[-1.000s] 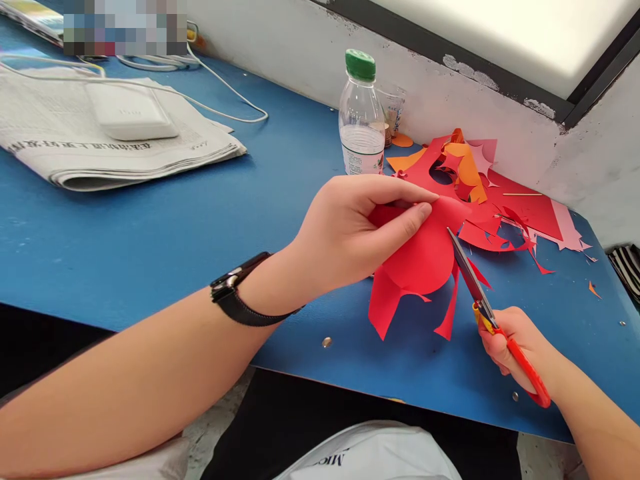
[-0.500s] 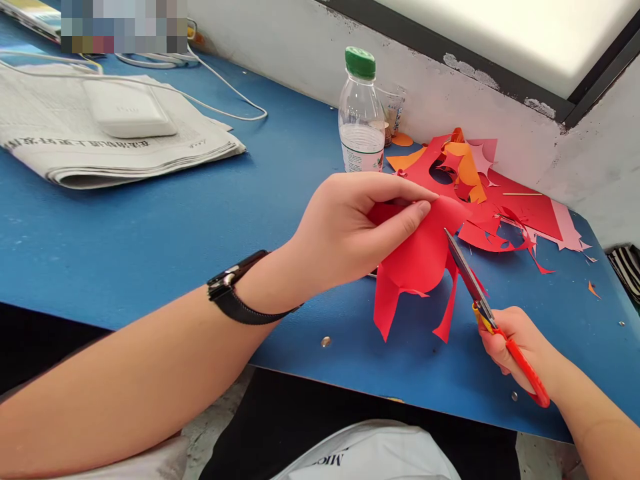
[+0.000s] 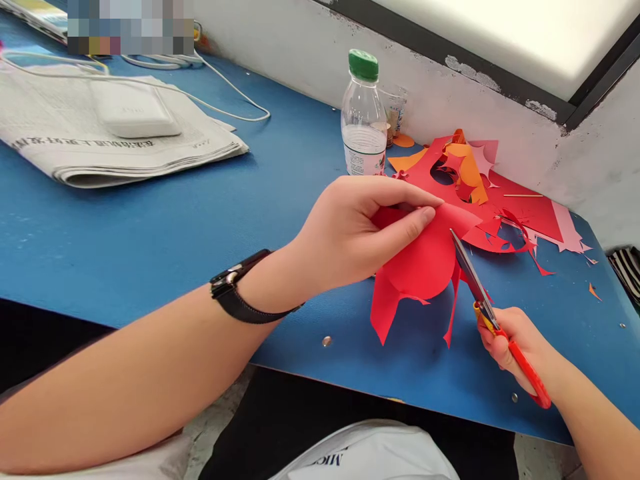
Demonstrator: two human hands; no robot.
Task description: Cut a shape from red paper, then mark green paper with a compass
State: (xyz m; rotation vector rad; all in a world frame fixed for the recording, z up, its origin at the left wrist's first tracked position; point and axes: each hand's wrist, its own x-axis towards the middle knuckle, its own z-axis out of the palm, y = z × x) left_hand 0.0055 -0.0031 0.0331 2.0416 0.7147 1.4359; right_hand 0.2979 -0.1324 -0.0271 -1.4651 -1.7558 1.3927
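Cutting red paper [image 3: 425, 260] with scissors [image 3: 473, 279] above the tabletop [image 3: 150, 227]
The left hand [image 3: 357, 233] pinches the paper; the right hand [image 3: 513, 343] clasps the scissors, blades at its right edge. The paper has turned slightly since.

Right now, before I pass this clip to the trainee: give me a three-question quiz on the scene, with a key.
1. True or false: the left hand pinches the red paper between thumb and fingers.
2. What does the right hand hold? A: a knife. B: scissors. C: a ruler.
3. What colour is the cap on the bottle by the wall?
Key: 1 true; 2 B; 3 green.
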